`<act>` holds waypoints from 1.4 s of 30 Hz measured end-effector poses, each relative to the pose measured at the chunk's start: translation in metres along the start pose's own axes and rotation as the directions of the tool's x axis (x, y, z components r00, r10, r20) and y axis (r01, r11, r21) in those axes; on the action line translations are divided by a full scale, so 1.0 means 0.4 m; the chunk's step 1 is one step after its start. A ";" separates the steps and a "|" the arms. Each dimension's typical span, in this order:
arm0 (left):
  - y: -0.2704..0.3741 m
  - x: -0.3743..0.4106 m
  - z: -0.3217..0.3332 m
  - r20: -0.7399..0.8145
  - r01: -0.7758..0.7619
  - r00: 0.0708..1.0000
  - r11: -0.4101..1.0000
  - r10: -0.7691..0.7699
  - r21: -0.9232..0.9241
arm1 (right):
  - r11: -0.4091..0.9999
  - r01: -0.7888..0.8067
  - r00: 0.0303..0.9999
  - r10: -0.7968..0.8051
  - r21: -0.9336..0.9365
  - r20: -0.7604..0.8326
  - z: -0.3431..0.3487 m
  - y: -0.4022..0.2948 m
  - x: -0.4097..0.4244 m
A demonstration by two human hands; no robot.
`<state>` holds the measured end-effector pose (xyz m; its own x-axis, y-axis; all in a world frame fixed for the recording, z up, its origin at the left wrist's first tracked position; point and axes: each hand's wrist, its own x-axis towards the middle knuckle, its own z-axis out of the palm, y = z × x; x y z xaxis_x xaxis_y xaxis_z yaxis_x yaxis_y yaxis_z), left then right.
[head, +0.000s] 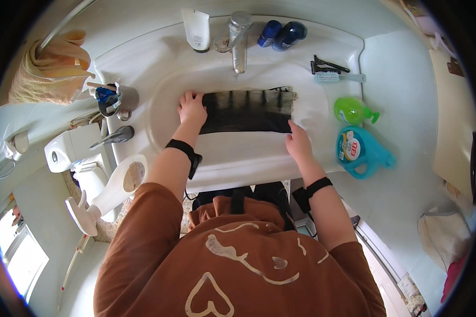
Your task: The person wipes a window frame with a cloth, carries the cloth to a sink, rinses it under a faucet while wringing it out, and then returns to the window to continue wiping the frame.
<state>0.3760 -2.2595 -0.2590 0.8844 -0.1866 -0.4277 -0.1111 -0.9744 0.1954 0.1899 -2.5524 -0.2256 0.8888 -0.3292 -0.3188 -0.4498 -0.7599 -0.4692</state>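
Note:
A dark, flat rectangular sheet (246,113), perhaps wet cloth, lies stretched across the white washbasin (238,154). Its upper part looks greyish and streaked, and its right edge is ragged. My left hand (192,107) grips the sheet's left end, fingers at the upper corner. At the lower right corner, my right hand (298,138) holds the edge between thumb and fingers. Directly above the sheet is a metal faucet (239,43), with what looks like a little water at its spout. How far the sheet sits above the basin's bottom I cannot tell.
On the back rim stand a white tube (196,31) and two blue bottles (289,36). Razors (329,64), a brush (339,77), a green pump bottle (350,109) and a teal detergent jug (357,150) line the right. A toothbrush cup (129,99) stands left.

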 end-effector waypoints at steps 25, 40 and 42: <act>-0.003 -0.099 -0.132 -0.175 -0.014 0.950 0.523 -0.259 -0.852 | 0.927 0.129 0.926 0.015 0.351 -0.378 -0.102 -0.055 0.175; -0.131 -0.124 0.003 0.249 0.209 0.961 0.908 -0.122 -0.362 | 0.924 -0.016 1.000 0.015 -0.382 -0.006 -0.044 0.058 0.054; -0.107 -0.134 0.013 0.160 0.163 0.979 0.958 -0.127 -0.237 | 0.876 -0.007 0.999 0.032 -0.482 0.043 -0.029 0.017 0.051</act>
<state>0.3311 -2.2086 -0.2491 0.8075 -0.0790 -0.5846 0.1449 -0.9341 0.3264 0.2060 -2.5708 -0.2256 0.8692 -0.3290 -0.3691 -0.3582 -0.9336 -0.0114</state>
